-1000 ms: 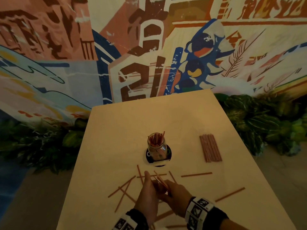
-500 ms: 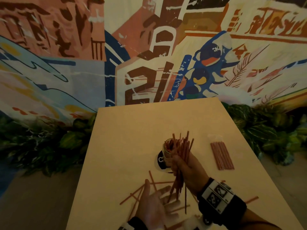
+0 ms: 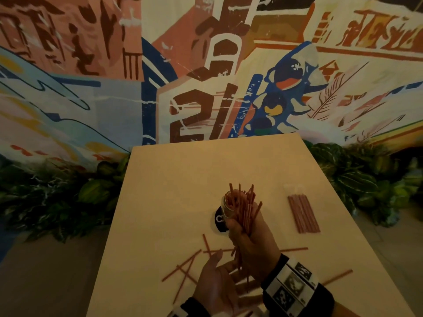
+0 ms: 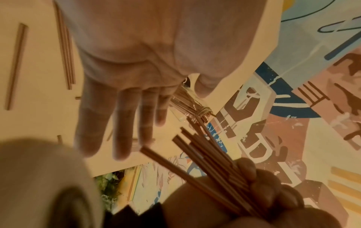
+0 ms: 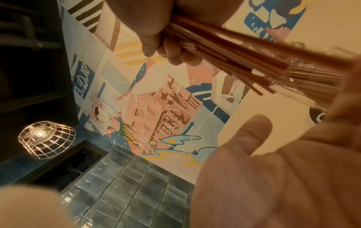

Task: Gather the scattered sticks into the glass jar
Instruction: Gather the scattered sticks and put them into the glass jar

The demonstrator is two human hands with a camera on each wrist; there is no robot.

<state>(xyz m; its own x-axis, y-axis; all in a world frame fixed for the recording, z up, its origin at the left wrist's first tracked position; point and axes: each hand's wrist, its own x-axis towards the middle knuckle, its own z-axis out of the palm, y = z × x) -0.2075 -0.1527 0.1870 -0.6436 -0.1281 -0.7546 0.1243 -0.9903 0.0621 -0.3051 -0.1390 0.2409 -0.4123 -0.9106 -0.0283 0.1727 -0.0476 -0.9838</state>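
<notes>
Spillage is the main risk: the right hand [image 3: 248,236] has its grip curled round a splayed bundle of sticks [image 3: 243,205], upper ends fanned out just at the mouth of the glass jar [image 3: 226,205], lower ends hanging below the fist. A fan that wide would likely catch the rim, so some sticks could slide off onto the table [image 3: 174,179], or the push could tip the jar, which already holds sticks. The left hand [image 3: 215,284] lies open, palm up, below the bundle (holding nothing), so it could only catch what drops near it. The sticks look thin, straight and reddish-brown, uneven in how far they stick out. More loose sticks [image 3: 183,268] lie crossed on the table near the left hand; a neat bundled set [image 3: 303,213] sits well to the right of the jar.
</notes>
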